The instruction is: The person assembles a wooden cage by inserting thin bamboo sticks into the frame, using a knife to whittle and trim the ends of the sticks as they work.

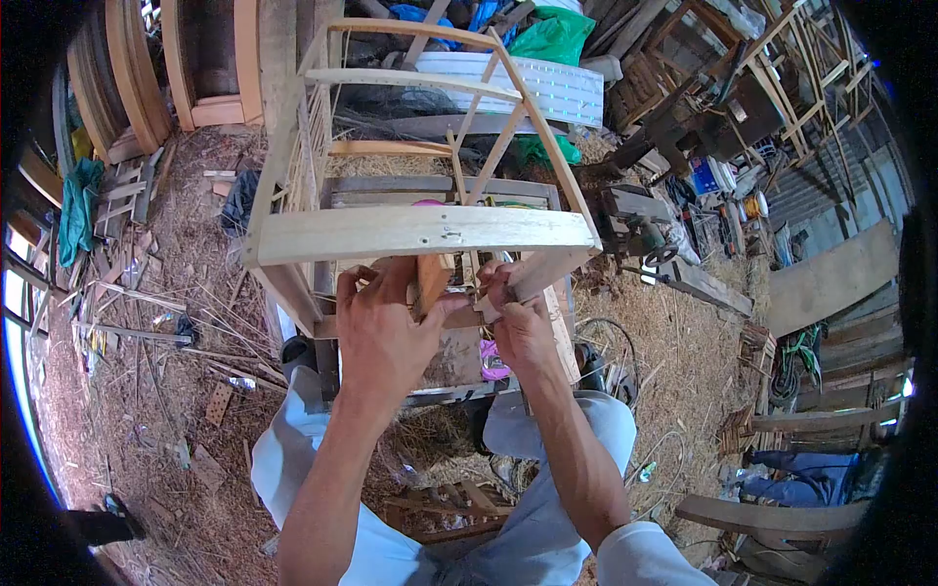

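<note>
A pale wooden frame [425, 231] of slats and rails stands in front of me between my knees, on or over a low wooden bench [445, 361]. My left hand [386, 327] is under the frame's near rail, its fingers curled around a reddish-brown wooden block [431, 281]. To its right, my right hand [523, 332] is closed, thumb and fingers pinching a small pale piece of wood [486, 311] beside the frame's right leg. The rail hides some of the fingertips. A pink item [493, 361] lies on the bench below my right hand.
Wood scraps and shavings cover the floor [684, 361]. Curved timbers [132, 73] lean at the upper left. A bench vise [645, 239] stands at the right, near stacked wooden frames. A green plastic bag [555, 35] lies behind the frame, and a cable loops near my right knee.
</note>
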The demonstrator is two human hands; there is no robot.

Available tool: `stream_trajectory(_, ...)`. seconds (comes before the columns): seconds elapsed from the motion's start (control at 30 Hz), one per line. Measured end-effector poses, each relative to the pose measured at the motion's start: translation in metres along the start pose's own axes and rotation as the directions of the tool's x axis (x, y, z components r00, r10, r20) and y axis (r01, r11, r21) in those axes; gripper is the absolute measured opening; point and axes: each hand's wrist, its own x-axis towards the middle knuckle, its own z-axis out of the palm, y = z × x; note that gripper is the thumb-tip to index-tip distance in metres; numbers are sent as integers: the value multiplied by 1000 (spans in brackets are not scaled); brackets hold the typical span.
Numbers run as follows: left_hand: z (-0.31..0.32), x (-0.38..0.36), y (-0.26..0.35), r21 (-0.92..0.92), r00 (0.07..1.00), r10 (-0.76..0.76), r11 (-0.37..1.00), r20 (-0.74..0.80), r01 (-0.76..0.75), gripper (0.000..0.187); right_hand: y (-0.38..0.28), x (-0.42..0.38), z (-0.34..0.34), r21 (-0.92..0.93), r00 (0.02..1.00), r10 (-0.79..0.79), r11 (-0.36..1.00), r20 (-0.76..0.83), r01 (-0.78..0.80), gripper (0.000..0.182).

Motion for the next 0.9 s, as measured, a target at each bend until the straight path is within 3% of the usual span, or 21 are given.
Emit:
stream_trajectory(0.07,0,1,-2,0,1000,4,1000,-3,-4,47,-1,1,4,-92,999,24,995,-41,-28,26)
stream_trajectory(0.2,-5,2,1,-45,999,-35,998,29,36,49,-5,-2,4,-46,995,63,997,-73,-66,22)
stream_trajectory(0.27,-12,2,0,-52,1000,0,999,19,1,50,-11,0,6,-170,994,91,980,-54,-99,20)
stream_trajectory(0.37,-32,-5,-8,97,992,8,995,124,-20,50,-4,3,-6,-208,999,47,977,-20,-50,26)
stream_trajectory(0.43,-47,-12,-17,129,986,-44,991,158,24,40,-12,6,6,-155,1000,5,988,28,0,20)
stream_trajectory(0.5,-57,-15,-24,58,990,46,997,132,-54,30,-18,5,9,-266,998,-15,963,68,33,19)
stream_trajectory(0.57,-57,-15,-26,96,989,102,989,107,-113,26,-16,8,6,-283,998,40,959,57,-22,19)
stream_trajectory(0.63,-56,-15,-28,148,979,96,981,182,-124,24,-15,10,6,-331,997,52,943,58,-30,20)
stream_trajectory(0.67,-52,-16,-28,182,974,178,962,139,-202,20,-16,9,7,-307,996,15,952,90,13,19)
stream_trajectory(0.77,-43,-13,-46,105,984,120,985,129,-134,16,-15,9,4,-300,993,9,954,117,27,21)
stream_trajectory(0.9,-49,-11,-38,114,976,165,977,140,-181,15,-16,9,6,-349,996,40,937,84,-8,24)
